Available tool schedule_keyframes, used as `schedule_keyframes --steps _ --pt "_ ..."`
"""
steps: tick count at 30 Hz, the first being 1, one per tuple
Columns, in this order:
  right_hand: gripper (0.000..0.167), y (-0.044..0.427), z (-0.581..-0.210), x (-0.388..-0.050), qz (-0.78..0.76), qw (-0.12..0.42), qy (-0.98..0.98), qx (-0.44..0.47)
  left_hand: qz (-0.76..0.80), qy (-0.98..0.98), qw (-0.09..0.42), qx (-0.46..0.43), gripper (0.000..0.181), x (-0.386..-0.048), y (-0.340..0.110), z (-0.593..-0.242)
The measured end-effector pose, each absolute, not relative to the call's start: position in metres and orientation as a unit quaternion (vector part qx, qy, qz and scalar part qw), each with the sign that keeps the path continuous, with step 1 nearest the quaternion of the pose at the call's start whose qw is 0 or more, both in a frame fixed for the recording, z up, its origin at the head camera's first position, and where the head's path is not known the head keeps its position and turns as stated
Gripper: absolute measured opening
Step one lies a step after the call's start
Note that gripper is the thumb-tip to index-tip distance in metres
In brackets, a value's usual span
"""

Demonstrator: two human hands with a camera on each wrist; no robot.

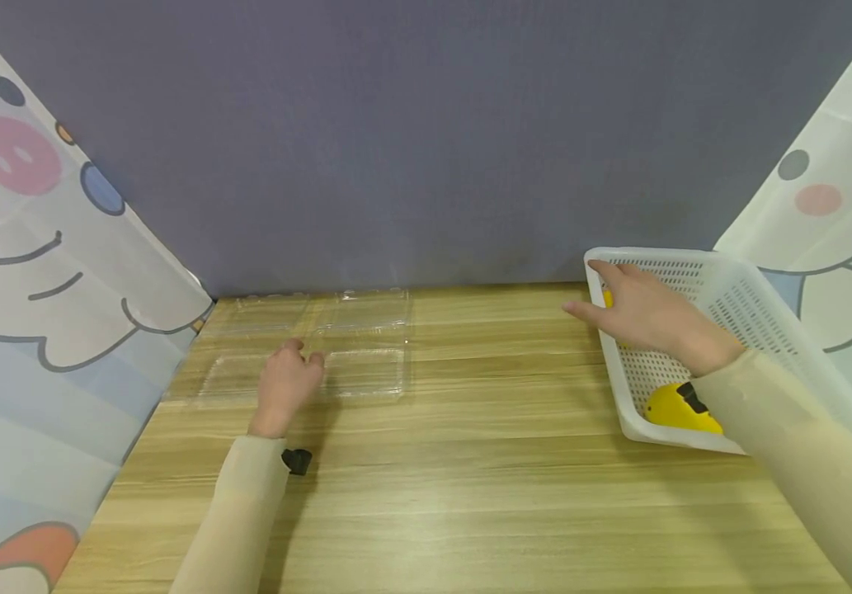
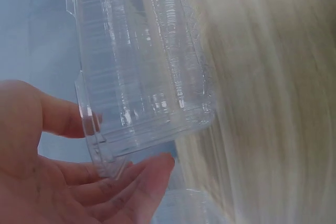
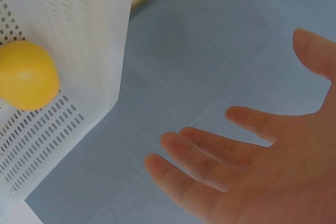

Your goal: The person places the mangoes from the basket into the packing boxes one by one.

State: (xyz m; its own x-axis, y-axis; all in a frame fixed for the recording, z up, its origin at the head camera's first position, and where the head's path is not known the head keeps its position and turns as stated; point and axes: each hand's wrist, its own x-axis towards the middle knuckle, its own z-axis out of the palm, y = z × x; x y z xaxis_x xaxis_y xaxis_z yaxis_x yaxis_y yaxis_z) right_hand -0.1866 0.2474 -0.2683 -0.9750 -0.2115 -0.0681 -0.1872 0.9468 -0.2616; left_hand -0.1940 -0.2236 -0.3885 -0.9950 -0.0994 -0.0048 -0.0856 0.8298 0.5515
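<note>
Two clear plastic clamshell boxes lie opened flat side by side at the back left of the table; the right box (image 1: pixel 362 371) shows best. My left hand (image 1: pixel 288 384) is over the boxes' front halves. In the left wrist view, its fingers and thumb are apart around a corner of a clear box (image 2: pixel 142 66); firm contact cannot be told. My right hand (image 1: pixel 644 313) reaches over the left rim of a white perforated basket (image 1: pixel 622 404), fingers spread, holding nothing. A yellow rounded fruit (image 1: pixel 681 408) lies in the basket, and another yellow piece is mostly hidden behind the hand.
The wood-grain table (image 1: pixel 470 478) runs up to a grey panel (image 1: pixel 426 148) at the back. Cartoon-printed curtains (image 1: pixel 17 330) hang at both sides. Each wrist carries a small black camera strap piece (image 1: pixel 297 461).
</note>
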Motion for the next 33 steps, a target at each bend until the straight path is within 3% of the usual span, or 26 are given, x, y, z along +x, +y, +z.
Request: schedule_keyframes --steps 15,33 --pt "0.101 0.260 -0.268 -0.200 -0.142 0.062 0.985 -0.075 -0.333 -0.941 -0.019 0.061 0.051 -0.199 -0.227 -0.391" --pt "0.101 0.286 -0.276 -0.215 -0.163 0.095 0.981 -0.055 -0.363 -0.929 -0.020 0.067 0.044 -0.203 -0.224 -0.398"
